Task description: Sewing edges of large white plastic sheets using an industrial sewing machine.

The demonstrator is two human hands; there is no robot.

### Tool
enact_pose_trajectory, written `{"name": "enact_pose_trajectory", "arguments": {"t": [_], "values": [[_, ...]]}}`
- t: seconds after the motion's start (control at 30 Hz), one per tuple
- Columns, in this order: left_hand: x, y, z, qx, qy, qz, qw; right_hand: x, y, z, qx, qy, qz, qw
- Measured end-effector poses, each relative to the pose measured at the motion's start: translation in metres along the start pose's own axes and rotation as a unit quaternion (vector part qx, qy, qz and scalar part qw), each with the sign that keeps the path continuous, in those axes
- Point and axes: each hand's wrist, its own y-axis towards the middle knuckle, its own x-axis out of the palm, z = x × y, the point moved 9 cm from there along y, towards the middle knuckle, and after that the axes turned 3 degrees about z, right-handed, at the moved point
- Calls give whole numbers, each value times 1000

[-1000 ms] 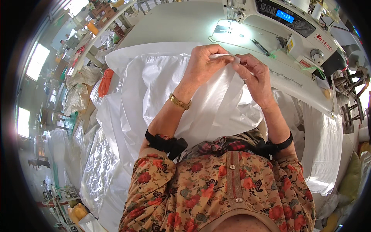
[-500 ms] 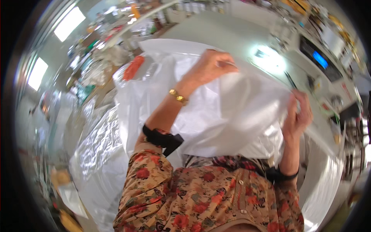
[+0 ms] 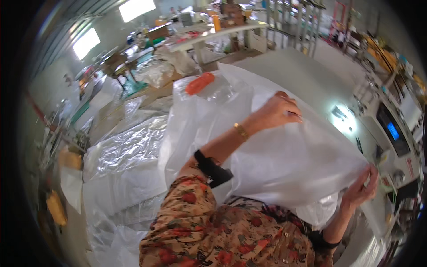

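A large sheet of white translucent plastic film [image 3: 275,155] lies over the table and hangs toward my lap. My left hand [image 3: 281,110] pinches its upper edge, with the fingers closed and a gold bracelet on the wrist. Farther right, my right hand [image 3: 362,186] grips the sheet's right corner between thumb and fingers. The film is stretched between the two hands. Beyond it, to the right, stands a sewing machine [image 3: 391,133] with a lit blue display, its bright lamp [image 3: 343,119] shining on the table.
An orange-red bundle [image 3: 200,83] lies on the film at the table's far left. Clear, shiny plastic [image 3: 124,151] is heaped at left. Behind are a pale long table [image 3: 222,33] with clutter and metal racks [image 3: 298,20]. The grey tabletop [image 3: 284,66] extends away from me.
The view has swung left and up, so the scene sits farther right and lower. Both hands still hold the film, and it looks more spread out between them.
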Motion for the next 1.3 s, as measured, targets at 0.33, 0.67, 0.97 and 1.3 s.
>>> {"name": "enact_pose_trajectory", "arguments": {"t": [0.33, 0.67, 0.97, 1.3], "values": [[-56, 16, 33, 45, 140, 162, 976, -19, 9, -41, -178, -6, 37, 983], [-29, 13, 6, -43, -70, -50, 995, -26, 13, -21, -54, 26, 27, 998], [-25, 20, 13, -56, 34, 52, 997, -35, 12, -41, -174, 88, 31, 980], [-52, 31, 16, -82, -274, 52, 957, -55, 12, 7, 95, 78, 63, 990]]}}
